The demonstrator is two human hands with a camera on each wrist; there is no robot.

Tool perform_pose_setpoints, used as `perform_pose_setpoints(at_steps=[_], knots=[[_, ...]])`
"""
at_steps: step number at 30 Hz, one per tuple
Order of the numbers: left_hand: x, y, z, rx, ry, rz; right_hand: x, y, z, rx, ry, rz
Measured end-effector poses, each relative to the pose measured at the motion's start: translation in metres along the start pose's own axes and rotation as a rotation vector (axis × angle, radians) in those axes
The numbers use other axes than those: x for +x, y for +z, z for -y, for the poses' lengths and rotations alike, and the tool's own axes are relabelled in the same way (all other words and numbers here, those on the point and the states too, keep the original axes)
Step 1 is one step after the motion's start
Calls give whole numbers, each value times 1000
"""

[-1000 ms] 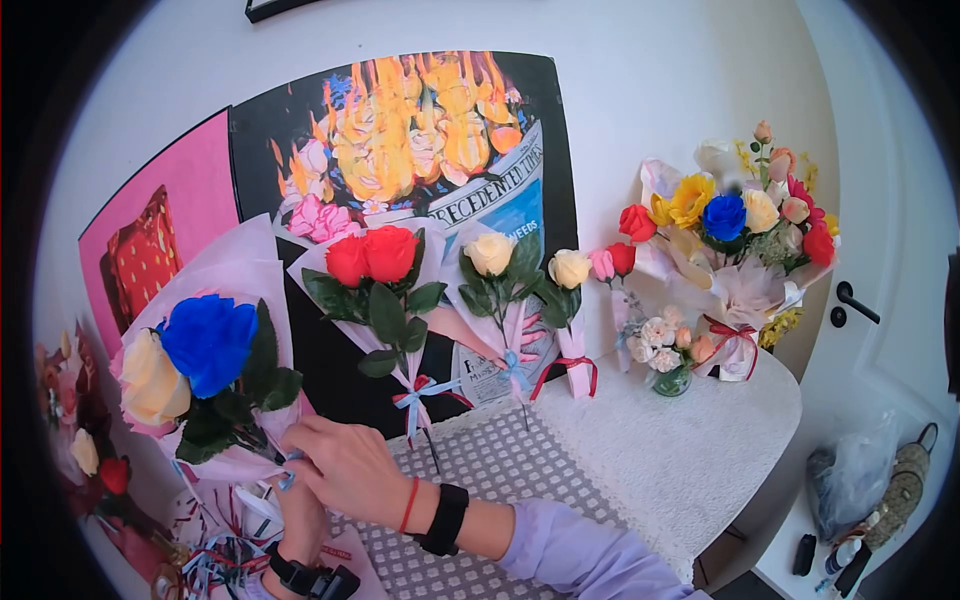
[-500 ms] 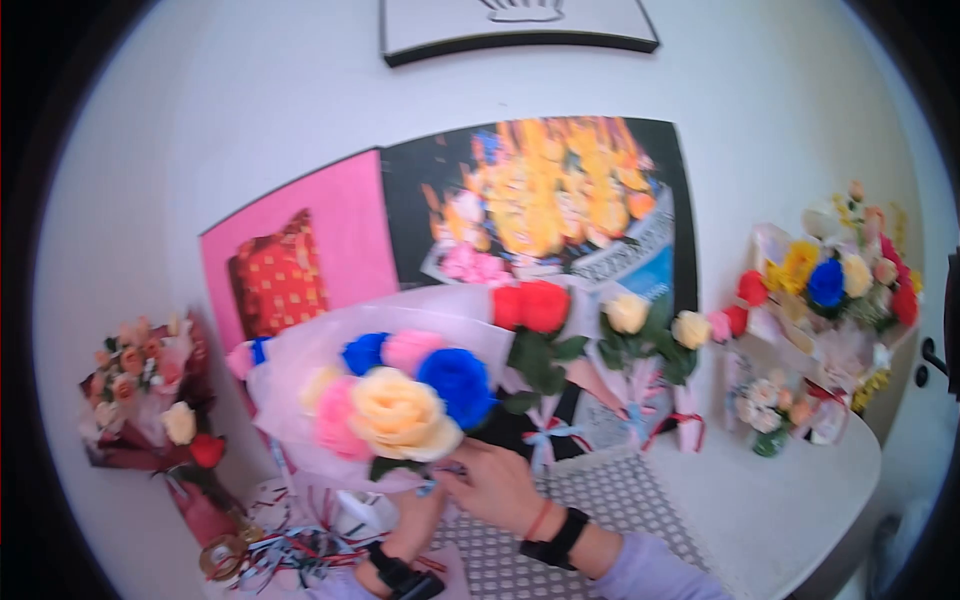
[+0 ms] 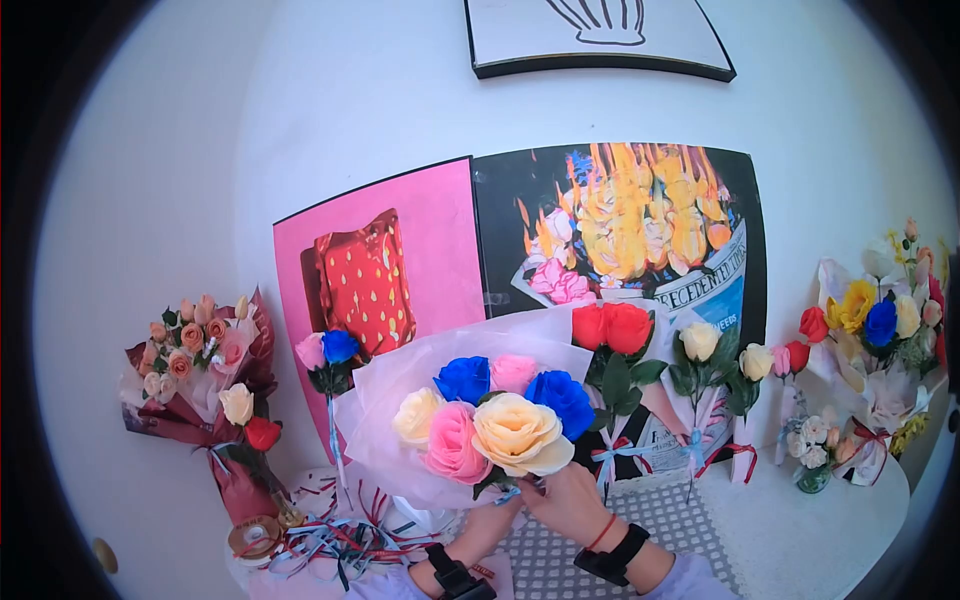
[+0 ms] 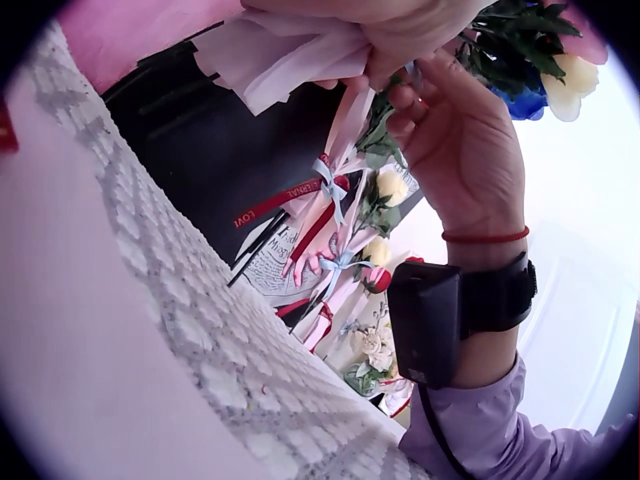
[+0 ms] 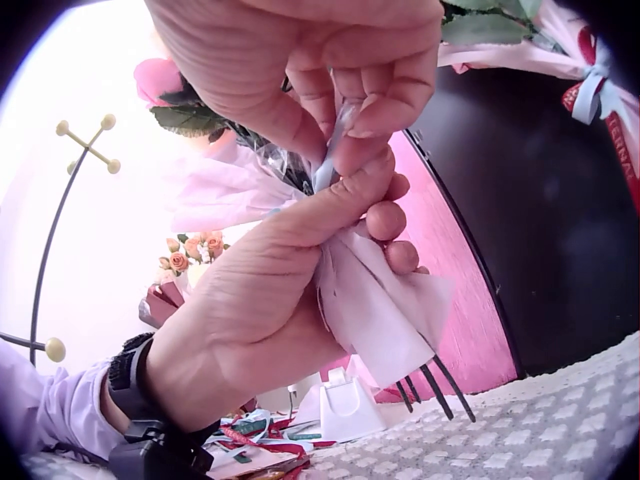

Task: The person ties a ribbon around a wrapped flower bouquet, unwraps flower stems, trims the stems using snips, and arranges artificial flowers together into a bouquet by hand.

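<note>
A bouquet of blue, pink and cream roses [image 3: 520,432] in pale wrapping paper [image 3: 385,400] is held up at the middle of the head view. My left hand [image 5: 270,275] grips its gathered neck, and the paper tail [image 5: 375,310] comes out below the fist. Several dark stem ends [image 5: 445,390] poke from the tail over the table. Right above, the fingers of my right hand [image 5: 310,70] pinch a light-blue ribbon [image 5: 325,175] at the neck. From the head view, the blooms hide part of my left hand [image 3: 485,535] and right hand [image 3: 572,508].
Loose red and blue ribbons [image 3: 335,540] lie at the table's left beside a ribbon spool [image 3: 255,537]. Wrapped red roses [image 3: 612,330] and cream roses [image 3: 700,342] stand along the back. Larger bouquets flank both sides, and a grey patterned mat [image 3: 620,545] covers the table's middle.
The head view has swung left and up. The bouquet has turned so more of its blooms face me. Both hands stay at its neck.
</note>
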State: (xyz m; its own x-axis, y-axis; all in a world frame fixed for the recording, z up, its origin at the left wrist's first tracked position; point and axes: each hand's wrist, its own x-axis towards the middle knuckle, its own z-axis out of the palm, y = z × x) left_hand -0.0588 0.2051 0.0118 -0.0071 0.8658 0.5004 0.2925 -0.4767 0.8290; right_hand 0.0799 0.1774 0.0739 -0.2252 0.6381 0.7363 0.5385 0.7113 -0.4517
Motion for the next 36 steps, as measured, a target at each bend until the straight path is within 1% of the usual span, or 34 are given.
perform_pose_setpoints(at_steps=[1,2,4,5,7,8,12,14,15,17,18,19,21,22,24,25,27,28,30,32,34,36], knots=[[0,2,1,-67,34,9,0,-2,3,37,-12,13],[1,2,2,-68,31,11,0,-4,4,72,-23,23],[4,7,1,-218,140,18,1,-2,2,95,-23,27],[5,6,1,-225,132,25,2,0,-1,124,-30,33],[7,0,-3,-249,-141,26,1,5,-8,138,-40,31],[6,-3,-7,-260,-182,31,1,7,-10,157,-39,33],[10,-5,13,-262,-204,56,2,10,-13,143,-19,70],[12,-4,22,-268,-283,83,2,9,-15,114,-16,105],[11,-4,19,-272,-292,91,2,9,-17,85,-22,131],[9,-3,9,-297,-327,106,2,9,-18,81,-19,96],[10,-2,13,-317,-278,105,2,9,-20,71,-14,91],[9,-1,15,-320,-280,113,2,9,-20,62,-14,86],[10,-2,15,-448,-279,127,2,8,-20,76,-8,62],[10,-3,15,-445,-279,127,3,8,-20,87,-13,59],[10,-4,12,-471,-414,189,3,6,-19,101,-14,52],[10,-7,10,-466,-415,193,4,5,-17,84,-33,34],[13,-14,6,-694,-466,389,4,4,-17,68,-47,11],[14,-16,3,-690,-467,391,4,5,-18,78,-45,-8],[16,-21,-6,-792,-400,410,4,7,-20,90,-43,-29],[15,-23,-12,-824,-406,385,4,10,-20,179,2,-95],[16,-23,-11,-856,-408,354,4,10,-19,189,18,-63],[17,-17,-4,-830,-348,318,4,9,-19,199,35,-24]])
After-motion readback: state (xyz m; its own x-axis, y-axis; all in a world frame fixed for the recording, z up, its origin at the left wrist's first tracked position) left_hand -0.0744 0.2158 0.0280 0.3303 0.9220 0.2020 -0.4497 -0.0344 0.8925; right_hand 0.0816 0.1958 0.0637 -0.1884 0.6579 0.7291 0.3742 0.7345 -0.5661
